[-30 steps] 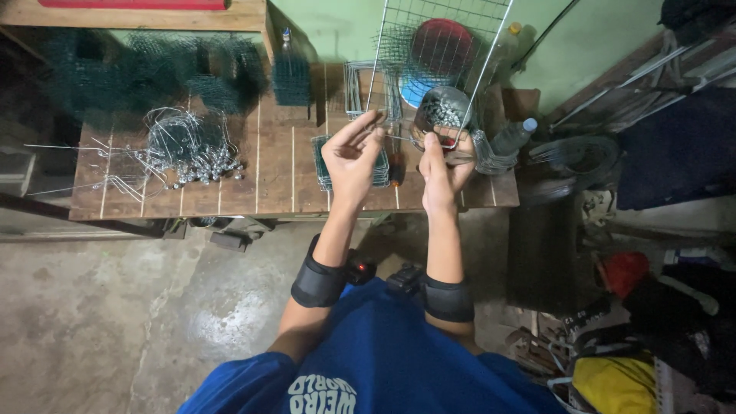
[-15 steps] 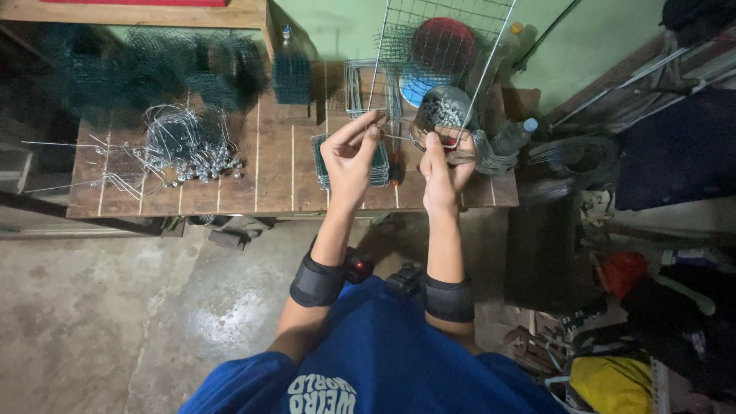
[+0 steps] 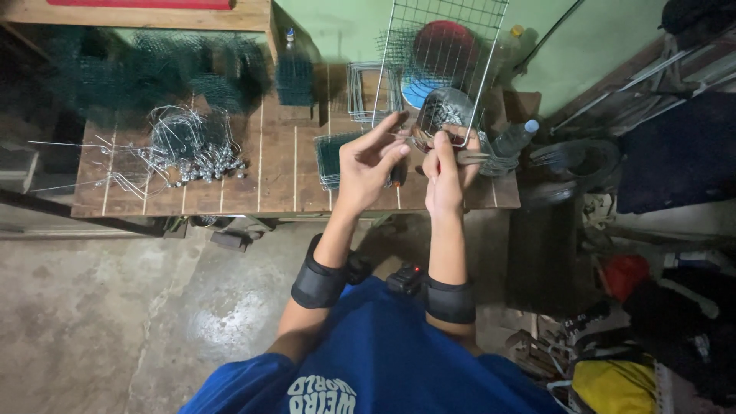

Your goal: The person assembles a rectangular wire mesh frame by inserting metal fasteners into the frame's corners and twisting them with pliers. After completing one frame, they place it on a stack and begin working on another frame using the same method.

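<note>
Centrally, at the bench edge:
Left hand (image 3: pixel 368 165): fingers pinched on a small wire piece, too small to identify.
Right hand (image 3: pixel 445 165): clenched around pliers (image 3: pixel 471 158).
Wire grid panel (image 3: pixel 445 46): upright, upper centre, just behind hands.
Wire bundle (image 3: pixel 188 149): left on wooden table (image 3: pixel 280 180).

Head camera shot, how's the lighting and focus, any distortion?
Head view: dim and uneven, the wooden table lit, the right side in deep shadow; wide-angle bending at the edges; a soft sheen on the concrete floor; both hands fairly sharp.

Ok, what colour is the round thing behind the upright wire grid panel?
Red, the round disc seen through the wire grid panel; head view shows it.
</note>
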